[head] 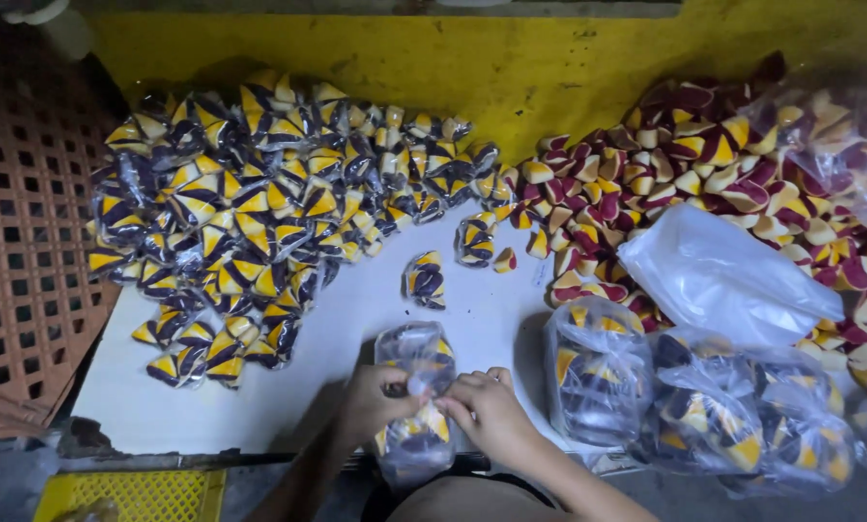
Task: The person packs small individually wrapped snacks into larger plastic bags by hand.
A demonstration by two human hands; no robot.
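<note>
Hands first: my left hand (375,401) and right hand (482,411) both pinch a clear bag of yellow-and-navy pieces (416,406) at the near edge of the white tabletop (356,319). Filled bags (704,406) lie rightward; a yellow wall (511,68) stands behind.

Clear plastic bag (416,401) filled with small yellow, navy and white wedge-shaped pieces; lies lengthwise at near edge of white tabletop, neck gathered mid-length, lower end overhanging table edge, contents visible through film.
</note>
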